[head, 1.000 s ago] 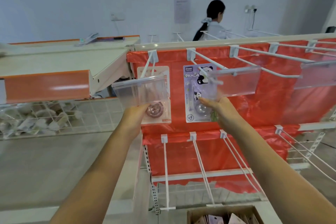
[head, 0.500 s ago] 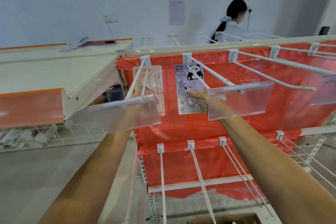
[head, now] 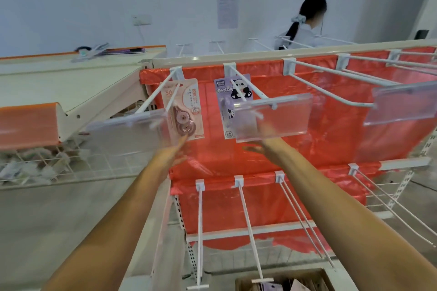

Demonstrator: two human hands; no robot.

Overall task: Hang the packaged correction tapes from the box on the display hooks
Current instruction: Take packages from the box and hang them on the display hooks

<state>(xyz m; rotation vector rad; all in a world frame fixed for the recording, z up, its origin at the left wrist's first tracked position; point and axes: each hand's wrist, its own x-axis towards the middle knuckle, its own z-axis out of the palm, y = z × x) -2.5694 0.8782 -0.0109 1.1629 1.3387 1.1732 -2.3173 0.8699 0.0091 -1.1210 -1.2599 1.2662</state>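
A: Backing sheet [head: 307, 139] behind the hooks is showing orange-red. Hooks [head: 246, 217] are reading white.

B: Pack at 11 o'clock [head: 189, 99] is showing pale pink, with a "36". Pack at 12 o'clock [head: 224, 94] is showing lilac, with a black-and-white panda.

A: Tag holders [head: 281, 123] are looking clear. Shelf edge at 9 o'clock [head: 28, 125] is showing orange; box at 6 o'clock [head: 316, 275], brown.

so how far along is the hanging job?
Done: a pink pack and a panda pack hang on the top-row hooks. In hand: nothing; left hand and right hand are empty below them. Left: more packs in the box; other hooks look bare.
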